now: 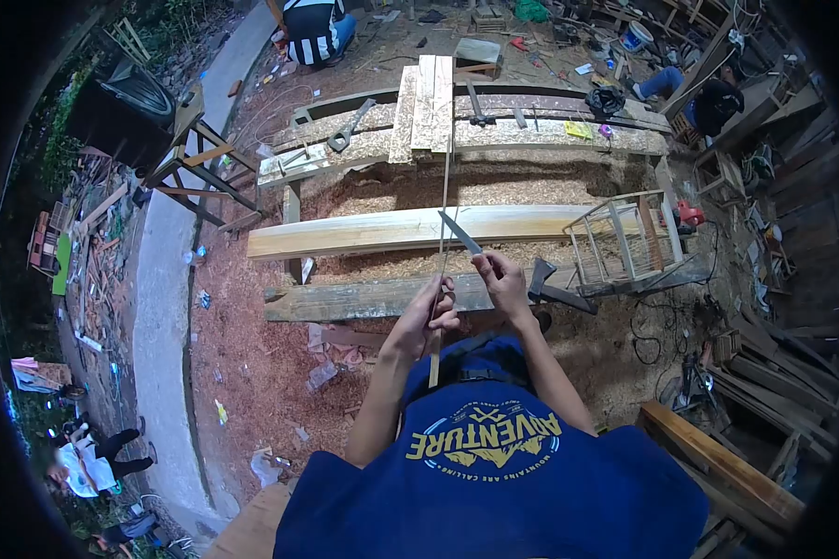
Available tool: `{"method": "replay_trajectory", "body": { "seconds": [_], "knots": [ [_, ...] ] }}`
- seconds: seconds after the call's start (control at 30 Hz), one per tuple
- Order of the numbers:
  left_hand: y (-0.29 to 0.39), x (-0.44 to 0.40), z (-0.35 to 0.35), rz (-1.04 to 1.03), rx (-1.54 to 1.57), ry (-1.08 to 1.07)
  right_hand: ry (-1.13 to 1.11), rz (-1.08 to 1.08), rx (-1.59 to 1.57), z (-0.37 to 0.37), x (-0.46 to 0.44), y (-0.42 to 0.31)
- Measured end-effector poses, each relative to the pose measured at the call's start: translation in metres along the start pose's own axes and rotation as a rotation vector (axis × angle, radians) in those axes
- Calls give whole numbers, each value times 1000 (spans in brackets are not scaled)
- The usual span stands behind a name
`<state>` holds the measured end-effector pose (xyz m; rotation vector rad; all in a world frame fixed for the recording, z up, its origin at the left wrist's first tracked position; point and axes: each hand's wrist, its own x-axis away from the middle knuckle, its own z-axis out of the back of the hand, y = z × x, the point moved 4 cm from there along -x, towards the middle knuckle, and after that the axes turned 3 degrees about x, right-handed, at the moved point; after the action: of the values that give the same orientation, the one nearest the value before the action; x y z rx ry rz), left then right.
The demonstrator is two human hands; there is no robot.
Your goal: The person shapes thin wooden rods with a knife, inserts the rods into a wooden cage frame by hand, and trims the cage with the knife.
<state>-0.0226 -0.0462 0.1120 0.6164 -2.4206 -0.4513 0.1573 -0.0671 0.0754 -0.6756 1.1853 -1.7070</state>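
Note:
My left hand is closed around a long thin wooden strip, which runs from the stacked boards down to my waist. In my right hand is a knife, its grey blade angled up and left across the strip. Whether the blade touches the strip I cannot tell. Beyond both hands a pale wooden beam lies crosswise. Close to my right hand an axe-like tool rests on the near weathered timber.
Stacked boards, a hammer and a handsaw lie on the far timbers. A slatted wooden frame stands at the right. Shavings cover the ground. Other people crouch at the back, and one person is lower left.

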Motion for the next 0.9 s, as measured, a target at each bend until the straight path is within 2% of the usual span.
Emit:
{"method": "replay_trajectory", "body": {
  "seconds": [0.17, 0.27, 0.3, 0.57, 0.67, 0.73, 0.9],
  "knots": [
    [15, -13, -9, -189, -142, 132, -62, -42, -244, -2, -8, -22],
    [16, -21, -4, -304, -343, 168, -123, -85, -530, -14, -10, -35],
    [15, -23, -4, -308, -368, 175, -172, -80, -464, -10, -10, -45],
    [6, -35, 11, -317, -379, 211, -273, -198, -567, -29, -18, -32],
    [1, -49, 41, -400, -395, 270, -203, -213, -547, -30, -28, -17],
    [-4, -61, 72, -381, -437, 391, -120, -246, -582, -25, -38, -6],
    [-49, -135, 214, -338, -590, 510, -31, -406, -429, -18, -37, 38]
  ]
}}
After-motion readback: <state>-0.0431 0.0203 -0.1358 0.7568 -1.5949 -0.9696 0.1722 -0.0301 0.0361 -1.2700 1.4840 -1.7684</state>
